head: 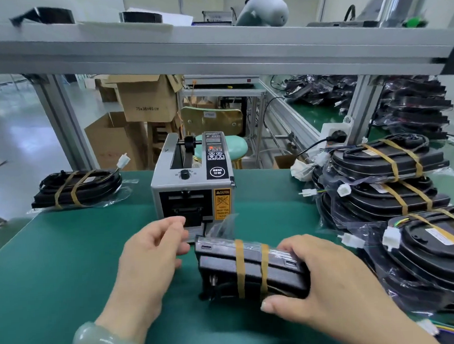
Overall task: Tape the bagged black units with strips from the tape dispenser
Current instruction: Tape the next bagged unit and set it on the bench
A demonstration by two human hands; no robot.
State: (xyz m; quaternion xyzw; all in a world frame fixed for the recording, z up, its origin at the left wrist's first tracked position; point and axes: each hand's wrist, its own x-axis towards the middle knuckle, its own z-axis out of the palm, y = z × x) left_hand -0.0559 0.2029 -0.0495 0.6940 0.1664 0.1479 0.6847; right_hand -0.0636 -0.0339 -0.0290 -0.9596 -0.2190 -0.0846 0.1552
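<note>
Green table (66, 261) carries a stack of taped units (397, 188) at right and the dispenser (192, 184) centrally. A bagged unit (253, 268) lies just before the dispenser; the right hand (333, 279) grips its right end. Left hand (153, 253) curls beside its left end; whether it holds anything cannot be told.

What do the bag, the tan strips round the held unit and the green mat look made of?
Bag: thin clear plastic film, glossy; it crinkles and glints above the unit that the right hand grips.
Strips: tan tape, matte, probably paper; opaque, no shine.
Mat: green, looks like rubber or vinyl; dull with a soft sheen.
</note>
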